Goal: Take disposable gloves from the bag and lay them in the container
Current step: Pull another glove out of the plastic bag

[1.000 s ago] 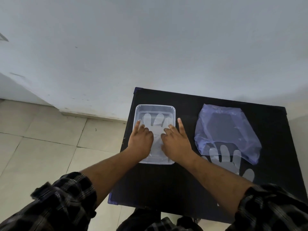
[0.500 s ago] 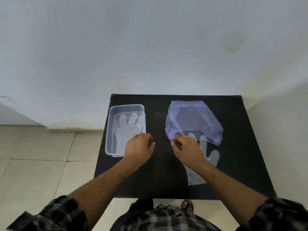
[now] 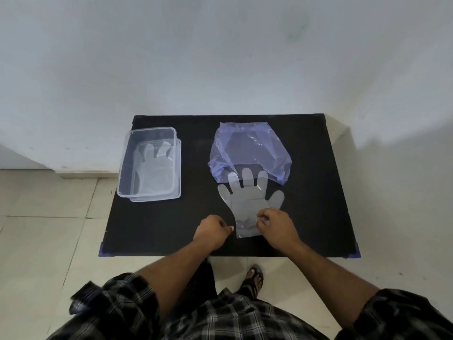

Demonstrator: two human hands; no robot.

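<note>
A clear disposable glove [image 3: 247, 201] lies flat on the black table [image 3: 316, 192], its fingertips tucked under the mouth of a purple plastic bag [image 3: 247, 150]. My right hand [image 3: 275, 225] pinches the cuff's right edge. My left hand [image 3: 212, 231] is curled at the cuff's left edge; whether it grips the plastic is hard to tell. At the table's far left stands a clear rectangular container [image 3: 123, 173] with another clear glove [image 3: 153, 168] lying flat inside.
The table stands against a white wall, with tiled floor [image 3: 44, 217] to its left and front. My sandalled foot [image 3: 253, 278] shows below the table's near edge. Checked sleeves fill the bottom of the view.
Both hands left the container, where they pressed a glove flat, and moved right and nearer to the cuff of the glove by the bag. The camera view shifted left and back.
</note>
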